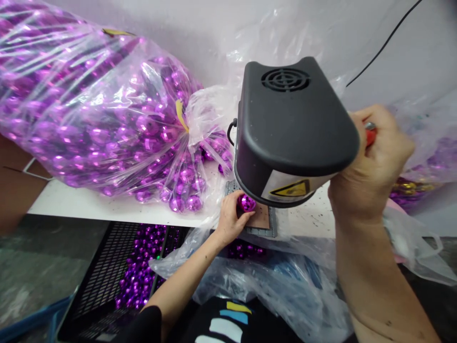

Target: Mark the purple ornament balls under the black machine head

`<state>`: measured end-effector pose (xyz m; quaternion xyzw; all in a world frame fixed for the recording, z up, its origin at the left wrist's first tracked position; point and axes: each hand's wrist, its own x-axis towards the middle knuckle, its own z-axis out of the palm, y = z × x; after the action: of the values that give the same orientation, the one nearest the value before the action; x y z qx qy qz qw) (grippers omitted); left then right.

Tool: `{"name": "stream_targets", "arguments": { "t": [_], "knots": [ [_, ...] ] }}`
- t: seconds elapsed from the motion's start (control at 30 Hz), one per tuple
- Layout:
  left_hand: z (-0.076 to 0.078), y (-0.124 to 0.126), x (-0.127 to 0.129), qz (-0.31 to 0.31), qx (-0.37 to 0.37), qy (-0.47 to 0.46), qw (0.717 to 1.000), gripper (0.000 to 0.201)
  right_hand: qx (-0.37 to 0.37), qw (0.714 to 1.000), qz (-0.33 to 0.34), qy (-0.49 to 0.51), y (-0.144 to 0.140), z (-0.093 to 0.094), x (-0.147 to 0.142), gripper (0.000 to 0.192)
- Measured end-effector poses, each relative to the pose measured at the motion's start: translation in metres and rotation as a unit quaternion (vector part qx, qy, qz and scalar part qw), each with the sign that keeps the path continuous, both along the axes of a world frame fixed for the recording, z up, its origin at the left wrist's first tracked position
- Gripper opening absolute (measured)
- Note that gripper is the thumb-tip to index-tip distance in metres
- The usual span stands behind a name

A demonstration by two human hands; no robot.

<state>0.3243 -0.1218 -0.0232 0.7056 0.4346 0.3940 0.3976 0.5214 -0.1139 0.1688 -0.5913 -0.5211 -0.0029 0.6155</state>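
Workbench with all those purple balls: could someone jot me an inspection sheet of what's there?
Surface: white table, speckled near the right side.
Job's things: purple ball on a brown pad under the black machine head.
Clutter: clear bag of purple balls; black crate of balls below; loose plastic sheeting.
Hands: left hand, fingers on the ball; right hand gripping a red handle.
Cables: black cable along the wall.
Surroundings: pale wall; grey floor.
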Motion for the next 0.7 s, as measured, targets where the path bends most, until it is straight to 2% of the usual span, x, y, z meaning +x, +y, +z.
{"name": "stream_targets", "arguments": {
  "t": [0.1,0.23,0.37,0.47,0.6,0.7],
  "knots": [
    [0.001,-0.004,0.005,-0.025,-0.002,-0.012,1.0,0.041,0.004,1.0,0.007,0.019,0.0,0.0,-0.001,0.056],
    [0.007,-0.006,0.01,-0.046,-0.048,-0.026,0.997,0.037,0.015,1.0,-0.007,0.016,0.0,0.0,-0.003,0.053],
    [0.012,-0.006,0.014,-0.021,-0.081,-0.048,0.995,0.03,0.025,0.999,-0.03,-0.005,-0.001,0.002,-0.004,0.04],
    [0.011,-0.007,0.015,-0.014,-0.1,-0.058,0.993,0.028,0.015,0.999,-0.04,-0.006,-0.002,0.003,-0.004,0.038],
    [0.006,-0.008,0.013,-0.012,-0.123,-0.088,0.988,0.032,0.004,0.999,-0.035,-0.014,-0.004,0.001,-0.003,0.04],
    [0.006,-0.008,0.012,-0.016,-0.162,-0.129,0.978,0.037,0.027,0.995,-0.072,-0.056,-0.012,-0.004,-0.004,0.032]
  ]
}}
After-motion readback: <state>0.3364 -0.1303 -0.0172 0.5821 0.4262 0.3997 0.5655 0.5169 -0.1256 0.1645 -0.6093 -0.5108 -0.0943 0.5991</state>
